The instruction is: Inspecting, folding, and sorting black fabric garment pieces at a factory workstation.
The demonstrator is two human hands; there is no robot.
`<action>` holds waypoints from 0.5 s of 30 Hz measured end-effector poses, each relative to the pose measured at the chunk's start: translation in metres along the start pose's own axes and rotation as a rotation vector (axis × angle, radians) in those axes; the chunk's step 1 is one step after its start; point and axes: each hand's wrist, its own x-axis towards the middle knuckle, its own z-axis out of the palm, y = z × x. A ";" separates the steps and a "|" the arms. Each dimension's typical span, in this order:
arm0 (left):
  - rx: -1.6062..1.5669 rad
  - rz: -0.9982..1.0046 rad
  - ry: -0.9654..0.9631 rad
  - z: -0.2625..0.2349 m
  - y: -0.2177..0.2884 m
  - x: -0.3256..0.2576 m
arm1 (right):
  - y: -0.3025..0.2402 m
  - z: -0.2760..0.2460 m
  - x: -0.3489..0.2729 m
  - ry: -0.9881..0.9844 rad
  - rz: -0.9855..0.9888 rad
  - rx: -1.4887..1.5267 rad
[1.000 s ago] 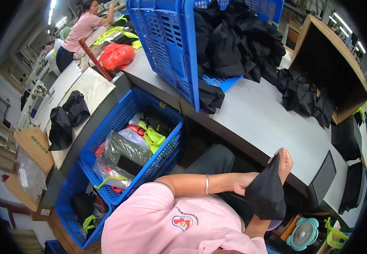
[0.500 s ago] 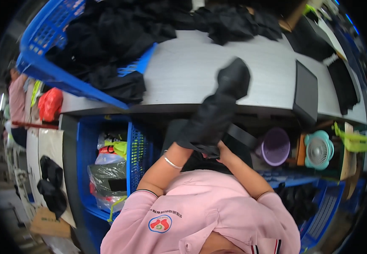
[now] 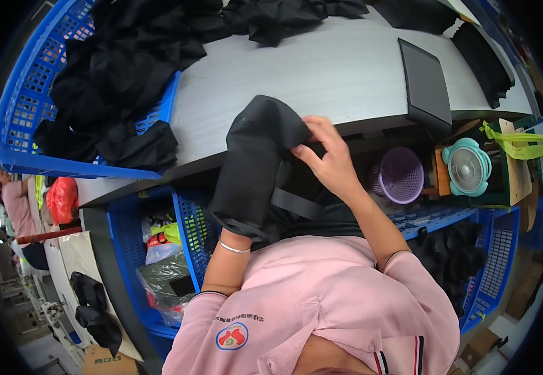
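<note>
A black fabric pouch (image 3: 246,169), tube-like with a rounded far end, is pulled over my left hand. Only the left wrist (image 3: 235,241), with a silver bangle, shows below its lower edge; the fingers are hidden inside the cloth. At the pouch's upper right side, my right hand (image 3: 333,159) pinches the fabric between thumb and fingers. A flat black strap (image 3: 298,204) sticks out to the right near the pouch's lower part.
A blue basket (image 3: 77,169) heaped with black fabric pieces (image 3: 127,69) sits on the grey table (image 3: 296,75) at left. A dark flat panel (image 3: 425,84) lies at right. Below are a blue crate (image 3: 187,250) of bagged items, a purple basket (image 3: 400,175) and a turquoise fan (image 3: 466,167).
My right hand has moved from the pouch's lower edge near my left wrist up to its far end. The pouch now stands more upright and further left; the head view has shifted.
</note>
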 end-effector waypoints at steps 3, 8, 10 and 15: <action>-0.195 -0.059 -0.037 0.008 -0.001 -0.004 | 0.007 -0.008 0.005 -0.179 -0.184 0.169; -0.520 -0.178 -0.100 0.025 -0.005 -0.020 | -0.018 -0.027 -0.007 -0.421 -0.040 0.574; -0.655 -0.219 -0.126 0.032 -0.004 -0.024 | -0.023 -0.027 -0.006 -0.300 0.118 0.687; -0.991 -0.316 -0.177 0.042 0.000 -0.021 | -0.011 -0.024 0.008 -0.099 0.156 0.450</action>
